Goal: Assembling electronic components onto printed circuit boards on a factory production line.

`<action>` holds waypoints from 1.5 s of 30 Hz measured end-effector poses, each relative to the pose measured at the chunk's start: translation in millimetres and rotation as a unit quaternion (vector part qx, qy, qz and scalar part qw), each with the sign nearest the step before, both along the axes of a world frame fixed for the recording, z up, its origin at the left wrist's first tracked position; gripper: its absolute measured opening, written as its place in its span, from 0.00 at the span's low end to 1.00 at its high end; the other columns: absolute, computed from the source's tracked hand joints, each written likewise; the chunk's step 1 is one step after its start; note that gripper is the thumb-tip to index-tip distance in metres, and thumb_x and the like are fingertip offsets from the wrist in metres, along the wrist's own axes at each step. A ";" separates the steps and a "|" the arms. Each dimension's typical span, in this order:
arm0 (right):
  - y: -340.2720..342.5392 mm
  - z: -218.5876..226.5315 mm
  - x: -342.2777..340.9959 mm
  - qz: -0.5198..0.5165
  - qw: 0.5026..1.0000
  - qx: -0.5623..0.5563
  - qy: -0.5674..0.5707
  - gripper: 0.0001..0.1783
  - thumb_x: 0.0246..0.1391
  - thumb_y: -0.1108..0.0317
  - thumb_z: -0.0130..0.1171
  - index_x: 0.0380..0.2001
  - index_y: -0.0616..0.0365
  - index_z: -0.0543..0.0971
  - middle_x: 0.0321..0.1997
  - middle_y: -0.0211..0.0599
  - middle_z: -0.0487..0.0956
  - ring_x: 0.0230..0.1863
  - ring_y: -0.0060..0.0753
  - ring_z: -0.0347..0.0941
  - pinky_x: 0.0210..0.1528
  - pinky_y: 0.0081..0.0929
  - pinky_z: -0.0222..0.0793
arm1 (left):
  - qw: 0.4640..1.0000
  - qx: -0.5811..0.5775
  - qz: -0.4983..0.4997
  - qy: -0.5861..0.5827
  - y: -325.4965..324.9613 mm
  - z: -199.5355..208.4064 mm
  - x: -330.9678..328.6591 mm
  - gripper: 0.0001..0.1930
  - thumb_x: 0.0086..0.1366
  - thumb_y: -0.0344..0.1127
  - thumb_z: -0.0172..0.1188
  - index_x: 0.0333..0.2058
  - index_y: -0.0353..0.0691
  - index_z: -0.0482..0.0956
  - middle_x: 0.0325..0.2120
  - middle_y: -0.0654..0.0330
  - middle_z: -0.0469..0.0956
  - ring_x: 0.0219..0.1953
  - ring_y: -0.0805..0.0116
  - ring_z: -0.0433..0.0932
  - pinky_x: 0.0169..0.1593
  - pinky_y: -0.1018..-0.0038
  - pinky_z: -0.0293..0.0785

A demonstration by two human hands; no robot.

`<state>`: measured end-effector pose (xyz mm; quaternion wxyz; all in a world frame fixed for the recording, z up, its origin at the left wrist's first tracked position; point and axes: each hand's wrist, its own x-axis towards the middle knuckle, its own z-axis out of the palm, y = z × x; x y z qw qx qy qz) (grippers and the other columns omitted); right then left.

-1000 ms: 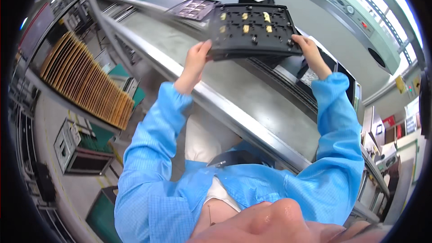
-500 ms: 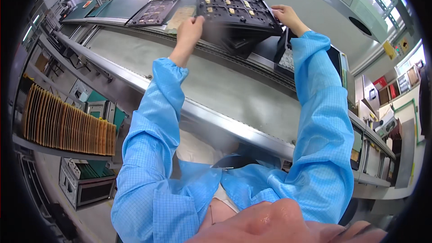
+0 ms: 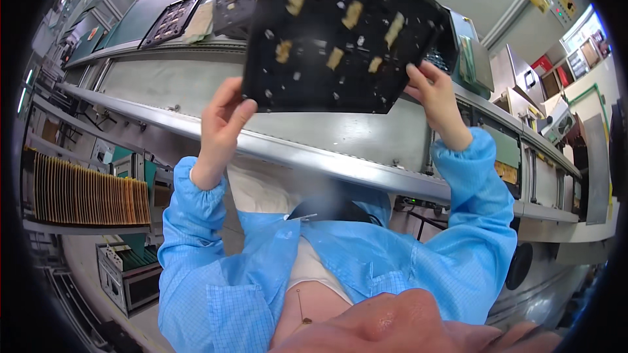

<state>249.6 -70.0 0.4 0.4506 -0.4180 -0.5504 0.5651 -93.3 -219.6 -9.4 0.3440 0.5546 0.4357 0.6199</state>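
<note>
Both my hands hold up a flat black tray (image 3: 307, 72) above the conveyor line, tilted so its broad face shows. Yellowish patches and small shiny fittings are spread over that face. My left hand (image 3: 224, 117) grips the lower left corner, thumb on the face and the fingers partly hidden behind. At the right edge, near the lower corner, my right hand (image 3: 433, 91) is closed on the same tray. Behind it, partly covered, a similar dark tray (image 3: 230, 16) lies on the bench. A thinner dark frame with pale patches (image 3: 171, 21) lies farther left.
A metal conveyor rail (image 3: 340, 160) runs across in front of my body. A beige sheet (image 3: 199, 23) lies between the frame and the bench tray. Low on the left stands a rack of upright brown boards (image 3: 91, 189). A grey-green box (image 3: 476, 59) stands at right.
The black tray has come up off the pile and toward me, its face now tilted into view. Both hands moved nearer with it, and another tray shows where it was.
</note>
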 end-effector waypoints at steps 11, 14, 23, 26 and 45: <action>-10.6 -81.4 72.4 -0.030 0.853 0.449 -0.264 0.20 0.47 0.78 0.62 0.46 0.62 0.76 0.40 0.42 0.76 0.50 0.42 0.77 0.48 0.30 0.73 | 0.895 0.226 -0.008 0.386 133.0 -58.3 -7.6 0.16 0.52 0.21 0.65 0.42 0.34 0.82 0.38 0.55 0.83 0.40 0.60 0.83 0.45 0.73 0.77; -12.0 -76.3 76.4 -0.015 0.860 0.389 -0.330 0.15 0.51 0.76 0.63 0.44 0.65 0.76 0.39 0.42 0.79 0.46 0.41 0.79 0.48 0.29 0.74 | 0.919 0.139 -0.039 0.368 129.2 -67.8 -15.0 0.16 0.50 0.16 0.62 0.39 0.37 0.83 0.37 0.56 0.84 0.41 0.62 0.83 0.45 0.72 0.78; 4.5 -47.3 114.9 0.099 0.991 -0.060 -0.073 0.10 0.64 0.63 0.58 0.36 0.60 0.77 0.30 0.20 0.74 0.31 0.10 0.67 0.34 0.14 0.65 | 0.910 -0.294 -0.266 0.123 70.7 -52.5 6.8 0.29 0.57 0.27 0.69 0.56 0.29 0.68 0.34 0.60 0.83 0.39 0.74 0.79 0.45 0.75 0.73; -8.7 -62.5 119.1 0.123 0.983 -0.081 -0.112 0.11 0.65 0.62 0.56 0.38 0.59 0.77 0.33 0.20 0.75 0.33 0.08 0.68 0.35 0.12 0.66 | 0.902 -0.303 -0.268 0.151 58.8 -56.5 14.9 0.30 0.58 0.30 0.68 0.56 0.27 0.67 0.32 0.61 0.82 0.37 0.77 0.77 0.42 0.79 0.71; -0.9 -104.9 115.5 0.154 0.970 -0.171 -0.079 0.14 0.65 0.62 0.56 0.45 0.63 0.76 0.41 0.27 0.79 0.41 0.16 0.74 0.45 0.18 0.72 | 0.890 -0.314 -0.220 0.245 44.1 -57.4 15.5 0.31 0.57 0.36 0.69 0.57 0.31 0.71 0.40 0.57 0.83 0.46 0.72 0.77 0.53 0.73 0.71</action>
